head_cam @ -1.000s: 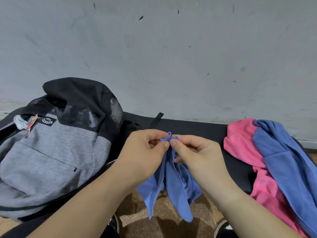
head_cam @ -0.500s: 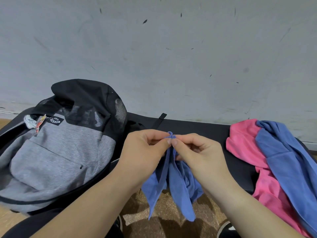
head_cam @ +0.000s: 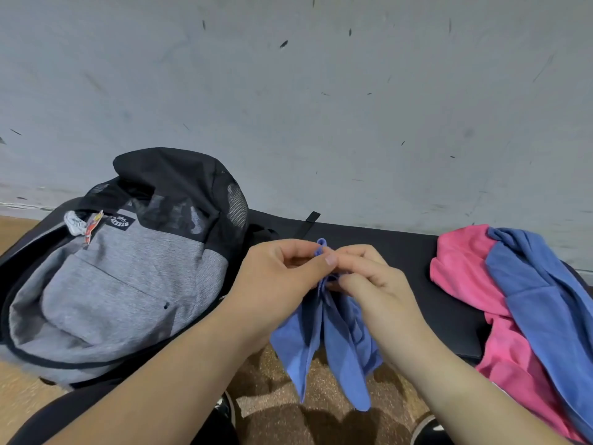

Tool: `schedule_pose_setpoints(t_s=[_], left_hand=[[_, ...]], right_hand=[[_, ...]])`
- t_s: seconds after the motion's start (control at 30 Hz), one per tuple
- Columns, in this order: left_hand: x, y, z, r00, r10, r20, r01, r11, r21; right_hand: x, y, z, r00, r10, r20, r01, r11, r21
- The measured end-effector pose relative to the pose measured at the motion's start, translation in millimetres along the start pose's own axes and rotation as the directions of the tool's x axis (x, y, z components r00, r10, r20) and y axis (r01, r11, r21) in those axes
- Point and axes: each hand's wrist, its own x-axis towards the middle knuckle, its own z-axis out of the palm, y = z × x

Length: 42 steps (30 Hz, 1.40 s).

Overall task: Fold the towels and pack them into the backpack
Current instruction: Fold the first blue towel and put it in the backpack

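Note:
A small blue towel (head_cam: 333,345) hangs bunched in front of me, its lower ends dangling above the floor. My left hand (head_cam: 279,284) pinches its top edge between thumb and fingers. My right hand (head_cam: 372,284) pinches the same cloth just below and to the right, so the two hands touch. A grey and black backpack (head_cam: 122,290) lies at the left on a black bench (head_cam: 401,261), its top flap raised. At the right, a pink towel (head_cam: 462,277) and another blue towel (head_cam: 539,303) lie heaped over the bench's edge.
A grey scuffed wall (head_cam: 321,107) rises right behind the bench. Below my hands there is speckled brown floor (head_cam: 276,390), with the toes of my shoes (head_cam: 426,428) at the bottom edge. My dark-clad knee sits at the lower left.
My right hand has slid down a little along the towel's edge, below the left thumb. The view has shifted slightly, so the backpack sits further right. The towel still hangs between both hands.

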Motion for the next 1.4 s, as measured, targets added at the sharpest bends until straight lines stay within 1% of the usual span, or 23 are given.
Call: schedule_pose_setpoints(t_s=[0.07, 0.1, 0.2, 0.23, 0.3, 0.33, 0.37, 0.43, 0.47, 0.53, 0.63, 0.7, 0.73, 0.83, 0.93, 1.0, 1.03, 1.1, 1.13, 1.23, 1.33, 1.37, 1.4], left_hand=[[0.5, 0.7, -5.9, 0.998, 0.046, -0.037, -0.044, 0.997, 0.058], [1.0, 0.9, -9.3, 0.996, 0.065, -0.06, -0.06, 0.994, 0.088], [-1.3, 1.9, -16.1, 0.99, 0.116, -0.081, -0.101, 0.98, 0.17], [-3.7, 3.1, -16.6, 0.989, 0.133, -0.071, -0.118, 0.974, 0.193], [-13.4, 8.3, -16.5, 0.986, 0.165, -0.014, -0.159, 0.967, 0.2], [-19.2, 12.2, -16.2, 0.984, 0.176, 0.033, -0.179, 0.966, 0.185], [-25.0, 16.2, -16.6, 0.979, 0.186, 0.084, -0.197, 0.967, 0.159], [-38.6, 25.7, -19.1, 0.96, 0.221, 0.169, -0.239, 0.967, 0.093], [-44.1, 28.9, -21.4, 0.95, 0.249, 0.187, -0.267, 0.96, 0.079], [-51.0, 32.7, -26.0, 0.932, 0.309, 0.187, -0.332, 0.938, 0.104], [-57.4, 33.9, -28.7, 0.918, 0.377, 0.122, -0.389, 0.917, 0.093], [-60.3, 32.9, -28.6, 0.902, 0.425, 0.076, -0.43, 0.898, 0.087], [-60.9, 31.2, -29.0, 0.89, 0.451, 0.063, -0.455, 0.886, 0.091], [-62.6, 30.3, -31.1, 0.862, 0.502, 0.075, -0.507, 0.857, 0.096], [-64.1, 33.3, -31.7, 0.873, 0.47, 0.128, -0.477, 0.879, 0.024], [-60.4, 31.7, -31.6, 0.877, 0.459, 0.14, -0.47, 0.881, 0.051], [-58.3, 30.5, -31.4, 0.874, 0.463, 0.146, -0.477, 0.876, 0.075], [-52.5, 26.8, -32.0, 0.866, 0.479, 0.141, -0.496, 0.86, 0.121], [-49.1, 25.0, -31.6, 0.861, 0.495, 0.119, -0.509, 0.847, 0.156], [-39.4, 22.5, -31.3, 0.828, 0.561, -0.006, -0.542, 0.802, 0.25], [-27.9, 21.0, -38.0, 0.8, 0.584, -0.139, -0.523, 0.792, 0.316], [-23.2, 20.3, -41.4, 0.789, 0.591, -0.169, -0.513, 0.785, 0.348], [-19.4, 19.7, -44.7, 0.783, 0.592, -0.191, -0.499, 0.781, 0.375]], right_hand=[[2.7, -3.8, -5.0, 0.994, 0.087, 0.069, -0.098, 0.978, 0.183], [4.4, -6.1, -8.5, 0.989, 0.113, 0.096, -0.134, 0.961, 0.243], [6.8, -9.6, -20.3, 0.984, 0.138, 0.109, -0.165, 0.941, 0.296], [6.6, -7.8, -22.8, 0.989, 0.128, 0.076, -0.143, 0.957, 0.253], [5.3, -1.6, -27.6, 0.999, 0.041, 0.004, -0.042, 0.998, 0.043], [3.1, -0.6, -28.4, 1.0, -0.005, 0.027, 0.006, 0.999, -0.045], [0.5, -0.6, -29.2, 0.995, -0.041, 0.092, 0.048, 0.996, -0.078], [-6.3, -6.1, -30.2, 0.968, -0.076, 0.238, 0.086, 0.996, -0.03], [-10.7, -8.5, -30.6, 0.951, -0.104, 0.29, 0.114, 0.993, -0.018], [-19.1, -12.3, -30.7, 0.941, -0.156, 0.3, 0.18, 0.982, -0.053], [-27.8, -9.6, -32.9, 0.954, -0.195, 0.227, 0.24, 0.951, -0.196], [-33.6, -10.9, -33.1, 0.954, -0.211, 0.212, 0.258, 0.938, -0.23], [-37.0, -12.3, -32.1, 0.956, -0.211, 0.204, 0.256, 0.94, -0.225], [-39.8, -10.8, -33.2, 0.962, -0.189, 0.197, 0.243, 0.922, -0.3], [-40.3, -2.2, -34.3, 0.951, -0.048, 0.306, 0.139, 0.949, -0.282], [-39.4, 9.0, -34.9, 0.916, 0.052, 0.398, 0.122, 0.907, -0.402], [-39.1, 14.5, -34.1, 0.906, 0.076, 0.416, 0.148, 0.865, -0.479], [-37.7, 21.1, -30.2, 0.927, 0.056, 0.371, 0.201, 0.76, -0.618], [-36.4, 22.6, -28.3, 0.94, 0.054, 0.337, 0.188, 0.742, -0.643], [-27.9, 23.8, -23.6, 0.966, 0.116, 0.231, 0.035, 0.825, -0.564], [-16.9, 26.3, -26.2, 0.971, 0.214, 0.104, -0.161, 0.913, -0.376], [-14.3, 26.7, -29.8, 0.973, 0.22, 0.071, -0.181, 0.916, -0.357], [-12.5, 27.5, -35.3, 0.977, 0.205, 0.061, -0.167, 0.907, -0.386]])
